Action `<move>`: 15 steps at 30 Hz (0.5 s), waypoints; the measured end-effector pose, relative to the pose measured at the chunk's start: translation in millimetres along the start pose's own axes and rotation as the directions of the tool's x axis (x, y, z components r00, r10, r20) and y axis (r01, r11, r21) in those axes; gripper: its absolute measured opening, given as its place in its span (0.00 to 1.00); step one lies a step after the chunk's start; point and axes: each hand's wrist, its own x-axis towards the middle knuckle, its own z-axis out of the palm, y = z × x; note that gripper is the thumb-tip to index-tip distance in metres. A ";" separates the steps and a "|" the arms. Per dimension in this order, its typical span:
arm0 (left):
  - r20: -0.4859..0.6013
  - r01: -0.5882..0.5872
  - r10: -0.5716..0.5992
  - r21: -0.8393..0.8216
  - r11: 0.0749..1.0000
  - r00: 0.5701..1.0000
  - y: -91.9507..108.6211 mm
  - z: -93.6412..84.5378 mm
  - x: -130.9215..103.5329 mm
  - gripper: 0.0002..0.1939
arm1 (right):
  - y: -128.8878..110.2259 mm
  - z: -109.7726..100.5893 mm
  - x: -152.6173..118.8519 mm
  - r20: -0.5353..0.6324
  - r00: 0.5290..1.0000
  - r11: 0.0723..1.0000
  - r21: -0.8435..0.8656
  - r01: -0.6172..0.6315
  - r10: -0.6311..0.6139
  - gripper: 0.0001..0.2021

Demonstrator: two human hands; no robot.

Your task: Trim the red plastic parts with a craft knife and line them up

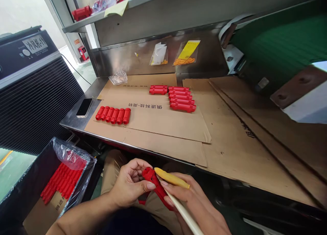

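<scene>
My left hand (130,184) is closed on the upper end of a red tubular part (158,188), held above my lap in front of the bench edge. In my right hand (195,197) is a tool with a pale handle (182,211); its fingers wrap round it, and one finger wears a yellow finger cover (172,178). The tool's tip meets the red part near its upper end. On the cardboard, several short red tubes (113,115) stand in a row at the left, and several longer red parts (182,99) lie stacked side by side further right.
A phone (84,107) lies on the bench's left corner. At the lower left, a lined bin (89,160) holds many red parts. Cardboard sheets (153,126) cover the bench, with a plastic bag (118,77) at the back. Green machinery (283,40) stands at the right.
</scene>
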 end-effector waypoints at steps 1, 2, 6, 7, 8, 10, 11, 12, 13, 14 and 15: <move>-0.009 0.004 -0.004 0.036 0.999 1.000 0.8 -0.2 0.6 0.27 | 1.4 0.1 -0.3 -0.003 1.000 0.999 -0.024 0.024 -0.024 0.14; -0.015 0.009 -0.008 0.083 0.997 1.000 3.3 -0.6 3.2 0.27 | 2.7 -0.7 -0.8 -0.017 0.999 0.998 -0.059 0.039 -0.040 0.15; 0.021 -0.066 0.068 0.619 0.783 0.997 37.7 -3.6 46.2 0.21 | 4.8 -11.1 -4.6 -0.193 0.974 0.963 -0.216 -0.160 0.119 0.10; 0.053 -0.104 0.106 0.822 0.561 0.993 51.6 -4.3 65.6 0.18 | 4.7 -13.8 -5.3 -0.245 0.951 0.941 -0.229 -0.248 0.191 0.09; 0.095 -0.120 0.120 0.966 0.228 0.988 66.0 -5.2 87.2 0.17 | 4.4 -15.7 -5.7 -0.277 0.928 0.921 -0.231 -0.314 0.247 0.09; 0.084 -0.087 0.172 0.996 0.010 0.982 91.9 -7.3 131.6 0.16 | 3.9 -17.5 -6.6 -0.310 0.913 0.912 -0.226 -0.341 0.265 0.10; 0.081 -0.068 0.181 0.995 -0.077 0.980 101.5 -8.5 151.7 0.15 | 3.9 -17.7 -7.5 -0.292 0.924 0.919 -0.231 -0.320 0.248 0.10; 0.078 -0.052 0.180 0.988 -0.145 0.981 108.0 -9.7 169.2 0.14 | 4.4 -18.1 -9.1 -0.264 0.937 0.924 -0.245 -0.295 0.229 0.11; 0.076 -0.039 0.173 0.977 -0.211 0.982 111.6 -10.8 183.4 0.13 | 5.4 -18.8 -11.7 -0.242 0.943 0.920 -0.263 -0.291 0.230 0.12; 0.075 -0.028 0.163 0.961 -0.274 0.984 112.7 -11.5 194.5 0.12 | 7.2 -20.4 -15.1 -0.225 0.943 0.909 -0.286 -0.304 0.244 0.11; 0.078 -0.022 0.155 0.944 -0.329 0.985 112.0 -11.6 203.2 0.11 | 9.8 -22.8 -19.3 -0.214 0.941 0.896 -0.308 -0.320 0.262 0.11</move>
